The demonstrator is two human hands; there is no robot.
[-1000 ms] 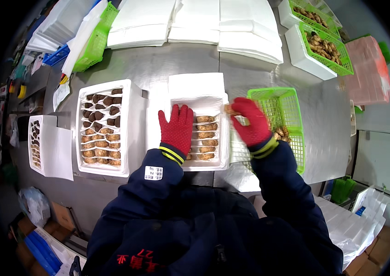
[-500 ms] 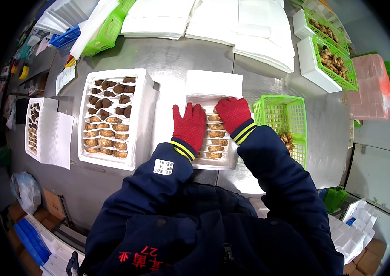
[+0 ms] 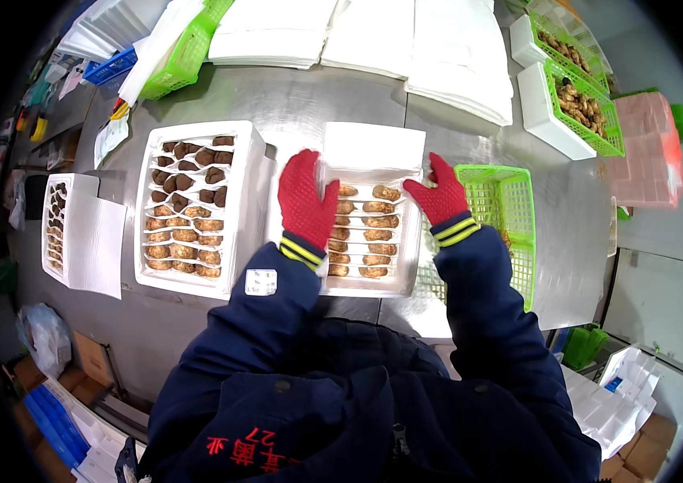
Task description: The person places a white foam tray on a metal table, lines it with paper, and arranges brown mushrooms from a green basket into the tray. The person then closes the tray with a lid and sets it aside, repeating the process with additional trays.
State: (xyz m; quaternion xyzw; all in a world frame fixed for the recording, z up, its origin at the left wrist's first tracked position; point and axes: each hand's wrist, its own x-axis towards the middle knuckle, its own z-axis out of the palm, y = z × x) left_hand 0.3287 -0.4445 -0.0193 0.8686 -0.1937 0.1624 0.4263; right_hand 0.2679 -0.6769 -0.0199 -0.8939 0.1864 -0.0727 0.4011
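Note:
A white foam box (image 3: 412,249) stands in front of me. Inside it, tan, knobbly mushroom-like pieces (image 3: 379,221) lie in two columns, with white liner folds between the rows. A white sheet (image 3: 375,146) rises at the box's far side. Over the left edge of the box, my left hand (image 3: 308,197), in a red glove, has its fingers stretched and the thumb apart, holding nothing. My right hand (image 3: 443,193), gloved alike, is by the far right corner, thumb and fingers spread, also holding nothing. The green basket (image 3: 533,217) sits right of it, partly hidden by my sleeve.
On the left stands a larger white foam box (image 3: 238,241) filled with dark and tan pieces, and beyond it a smaller box (image 3: 72,185). White sheets (image 3: 366,36) are stacked at the back. Filled green baskets (image 3: 611,133) stand far right on the steel table (image 3: 301,101).
Both hands have drawn apart from the box's inside: the left moved left and outward, the right moved right. More of the rows of pieces now shows. The green basket's contents are now mostly hidden.

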